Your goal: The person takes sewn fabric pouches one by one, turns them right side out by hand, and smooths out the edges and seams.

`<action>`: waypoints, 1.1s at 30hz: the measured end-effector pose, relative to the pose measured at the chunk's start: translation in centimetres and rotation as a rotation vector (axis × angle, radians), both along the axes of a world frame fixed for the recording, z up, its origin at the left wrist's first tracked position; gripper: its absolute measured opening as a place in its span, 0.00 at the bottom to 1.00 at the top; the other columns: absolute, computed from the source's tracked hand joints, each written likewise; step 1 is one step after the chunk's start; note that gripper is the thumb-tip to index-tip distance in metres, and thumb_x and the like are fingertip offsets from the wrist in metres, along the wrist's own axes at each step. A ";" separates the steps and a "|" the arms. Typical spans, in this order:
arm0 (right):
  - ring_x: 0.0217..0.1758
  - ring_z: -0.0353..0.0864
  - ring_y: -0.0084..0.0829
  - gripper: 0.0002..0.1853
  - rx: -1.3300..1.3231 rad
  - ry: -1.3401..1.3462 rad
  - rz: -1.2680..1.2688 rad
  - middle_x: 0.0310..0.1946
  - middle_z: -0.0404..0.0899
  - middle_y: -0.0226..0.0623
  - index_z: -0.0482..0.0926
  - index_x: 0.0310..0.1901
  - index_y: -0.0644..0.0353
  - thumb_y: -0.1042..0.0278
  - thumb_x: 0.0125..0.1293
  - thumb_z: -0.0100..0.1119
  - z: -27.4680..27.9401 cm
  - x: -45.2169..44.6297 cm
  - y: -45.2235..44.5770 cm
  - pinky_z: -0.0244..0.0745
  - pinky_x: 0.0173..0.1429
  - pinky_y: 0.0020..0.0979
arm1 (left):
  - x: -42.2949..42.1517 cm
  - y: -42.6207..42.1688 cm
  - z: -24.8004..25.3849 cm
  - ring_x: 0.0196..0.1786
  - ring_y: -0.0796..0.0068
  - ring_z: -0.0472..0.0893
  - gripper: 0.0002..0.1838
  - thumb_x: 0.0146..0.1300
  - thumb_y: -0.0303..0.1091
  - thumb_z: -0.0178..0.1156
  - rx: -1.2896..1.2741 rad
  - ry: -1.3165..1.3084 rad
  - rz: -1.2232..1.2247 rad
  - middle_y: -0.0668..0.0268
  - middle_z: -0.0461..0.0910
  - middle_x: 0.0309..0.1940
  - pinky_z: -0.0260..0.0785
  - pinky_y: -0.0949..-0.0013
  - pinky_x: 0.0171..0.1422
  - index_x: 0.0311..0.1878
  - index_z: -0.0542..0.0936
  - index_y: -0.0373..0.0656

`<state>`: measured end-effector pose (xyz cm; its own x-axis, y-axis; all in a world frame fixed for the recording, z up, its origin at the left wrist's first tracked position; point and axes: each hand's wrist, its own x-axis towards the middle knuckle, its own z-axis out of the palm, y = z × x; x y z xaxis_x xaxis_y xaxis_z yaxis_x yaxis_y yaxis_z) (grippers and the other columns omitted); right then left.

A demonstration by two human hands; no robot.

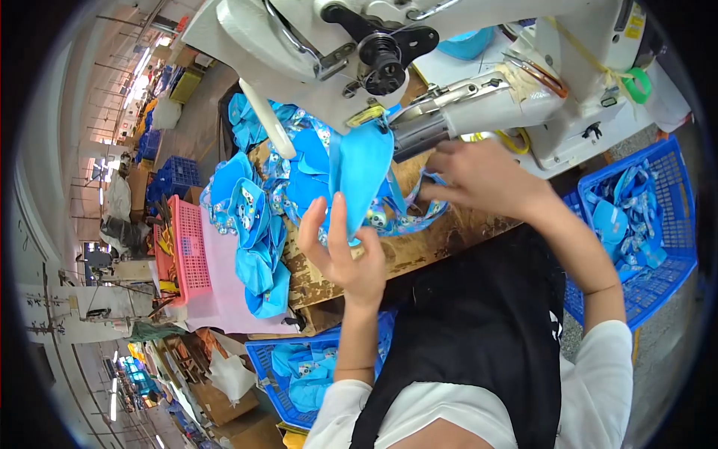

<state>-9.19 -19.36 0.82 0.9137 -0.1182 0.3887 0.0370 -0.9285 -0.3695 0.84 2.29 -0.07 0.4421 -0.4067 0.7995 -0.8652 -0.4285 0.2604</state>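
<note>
Blue pc (365,161) at sewing m/c (307,82), prob. mid-seam, L hand (348,262) fingers part-spread, grip unclear, R hand (479,178) fingers pinching printed strap (419,223), heaped pcs (256,263) on desk (464,236), status unclear.

open tabletop edge (479,236), cloth (363,168), machine (486,108) beyond

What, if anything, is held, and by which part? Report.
The right hand seems to pinch the patterned strap at its looped end, near the machine. The left hand touches the lower tip of the blue cloth; whether it grips cannot be told.
</note>
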 end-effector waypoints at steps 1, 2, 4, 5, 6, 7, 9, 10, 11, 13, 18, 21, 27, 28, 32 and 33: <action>0.25 0.81 0.44 0.20 0.098 -0.001 0.035 0.27 0.83 0.38 0.81 0.32 0.61 0.49 0.67 0.63 -1.3 0.7 0.9 0.75 0.34 0.39 | 0.5 0.1 0.4 0.61 0.60 0.75 0.35 0.47 0.14 0.61 0.013 -0.048 -0.039 0.57 0.73 0.61 0.74 0.63 0.59 0.64 0.78 0.42; 0.24 0.81 0.47 0.25 0.194 -0.007 0.066 0.26 0.83 0.42 0.80 0.30 0.62 0.43 0.67 0.62 -2.2 1.4 1.8 0.75 0.32 0.40 | 0.8 0.2 0.8 0.58 0.62 0.76 0.34 0.46 0.12 0.61 0.025 -0.100 -0.082 0.58 0.75 0.59 0.75 0.65 0.56 0.61 0.82 0.43; 0.21 0.79 0.48 0.30 0.276 -0.009 -0.028 0.20 0.80 0.42 0.80 0.26 0.61 0.35 0.65 0.60 -2.6 2.9 4.1 0.73 0.29 0.40 | 1.0 0.3 1.4 0.56 0.64 0.76 0.33 0.46 0.12 0.61 0.048 -0.110 -0.090 0.60 0.76 0.57 0.75 0.65 0.55 0.59 0.83 0.44; 0.21 0.79 0.48 0.30 0.287 -0.008 -0.024 0.20 0.80 0.42 0.80 0.26 0.61 0.35 0.65 0.60 -2.9 3.6 5.0 0.73 0.29 0.40 | 0.9 0.5 1.7 0.54 0.65 0.76 0.32 0.45 0.11 0.61 0.066 -0.116 -0.097 0.61 0.77 0.55 0.74 0.66 0.54 0.57 0.84 0.44; 0.20 0.79 0.48 0.30 0.319 -0.035 -0.075 0.19 0.79 0.42 0.80 0.26 0.61 0.36 0.66 0.59 -3.3 4.3 5.7 0.72 0.27 0.40 | 0.9 0.6 2.0 0.52 0.67 0.77 0.31 0.44 0.11 0.61 0.081 -0.125 -0.106 0.63 0.77 0.52 0.74 0.67 0.52 0.55 0.85 0.45; 0.19 0.78 0.48 0.30 0.346 -0.063 -0.125 0.17 0.79 0.42 0.80 0.25 0.61 0.37 0.68 0.58 -3.8 4.8 6.1 0.71 0.26 0.41 | 1.1 0.7 2.2 0.50 0.68 0.77 0.30 0.44 0.10 0.61 0.093 -0.135 -0.113 0.64 0.78 0.50 0.74 0.68 0.51 0.53 0.87 0.45; 0.18 0.78 0.48 0.30 0.329 -0.088 -0.161 0.17 0.79 0.43 0.79 0.24 0.61 0.38 0.68 0.58 -5.2 5.1 6.5 0.71 0.25 0.41 | 1.6 1.2 2.4 0.49 0.68 0.77 0.30 0.44 0.10 0.61 0.113 -0.137 -0.108 0.65 0.78 0.50 0.74 0.67 0.51 0.52 0.87 0.45; 0.18 0.78 0.48 0.30 0.305 -0.109 -0.203 0.17 0.79 0.43 0.79 0.24 0.61 0.39 0.69 0.57 -6.0 5.2 6.5 0.70 0.25 0.40 | 1.9 1.4 2.3 0.49 0.68 0.77 0.30 0.43 0.10 0.61 0.126 -0.134 -0.109 0.65 0.78 0.49 0.74 0.67 0.51 0.52 0.87 0.45; 0.18 0.78 0.47 0.30 0.284 -0.131 -0.246 0.17 0.79 0.43 0.79 0.23 0.61 0.40 0.70 0.57 -6.5 5.4 6.6 0.70 0.24 0.40 | 2.1 1.7 2.3 0.49 0.68 0.77 0.29 0.43 0.10 0.62 0.140 -0.131 -0.111 0.65 0.78 0.48 0.73 0.67 0.51 0.51 0.87 0.44; 0.18 0.77 0.47 0.30 0.265 -0.158 -0.289 0.17 0.79 0.43 0.78 0.23 0.61 0.40 0.71 0.56 -6.5 5.7 6.7 0.70 0.24 0.40 | 2.5 1.7 2.4 0.48 0.67 0.77 0.29 0.43 0.10 0.62 0.158 -0.134 -0.112 0.66 0.78 0.47 0.73 0.66 0.51 0.51 0.87 0.44; 0.17 0.77 0.48 0.27 0.155 -0.048 -0.289 0.17 0.79 0.46 0.77 0.22 0.62 0.48 0.74 0.55 -5.2 6.0 6.8 0.69 0.23 0.42 | 1.5 -0.4 2.7 0.48 0.66 0.77 0.27 0.44 0.12 0.63 0.211 -0.284 -0.138 0.66 0.78 0.47 0.73 0.66 0.52 0.50 0.87 0.42; 0.17 0.76 0.50 0.27 0.334 -0.185 -0.322 0.17 0.79 0.47 0.77 0.21 0.64 0.51 0.75 0.54 -7.2 6.3 7.6 0.68 0.23 0.43 | 1.3 -2.4 3.7 0.47 0.65 0.76 0.24 0.47 0.14 0.64 0.285 -0.313 -0.198 0.65 0.77 0.46 0.73 0.65 0.52 0.50 0.87 0.40; 0.16 0.74 0.51 0.28 0.388 -0.126 -0.279 0.17 0.78 0.50 0.76 0.20 0.65 0.53 0.76 0.53 -5.9 5.6 7.7 0.67 0.23 0.44 | 0.3 -3.6 5.3 0.43 0.61 0.75 0.21 0.53 0.17 0.62 0.524 -0.133 -0.132 0.60 0.75 0.45 0.72 0.63 0.49 0.53 0.84 0.35; 0.16 0.74 0.51 0.28 0.376 -0.119 -0.270 0.17 0.78 0.50 0.76 0.20 0.65 0.53 0.76 0.53 -6.0 5.5 7.8 0.67 0.23 0.44 | 0.2 -3.5 5.2 0.43 0.61 0.75 0.21 0.53 0.17 0.62 0.512 -0.125 -0.124 0.60 0.75 0.45 0.72 0.63 0.49 0.53 0.84 0.35; 0.14 0.70 0.49 0.30 0.460 -0.139 -0.219 0.16 0.76 0.51 0.74 0.18 0.69 0.53 0.76 0.52 -7.6 5.8 7.8 0.65 0.22 0.44 | 0.0 -3.6 4.6 0.42 0.59 0.74 0.20 0.56 0.17 0.58 0.454 0.153 -0.213 0.58 0.74 0.43 0.71 0.62 0.48 0.54 0.82 0.33; 0.14 0.70 0.49 0.30 0.447 -0.134 -0.210 0.16 0.76 0.51 0.74 0.18 0.69 0.53 0.76 0.52 -8.2 6.0 7.9 0.65 0.22 0.44 | 0.0 -3.6 4.7 0.42 0.59 0.74 0.20 0.56 0.17 0.58 0.440 0.158 -0.206 0.58 0.74 0.43 0.71 0.62 0.48 0.54 0.82 0.33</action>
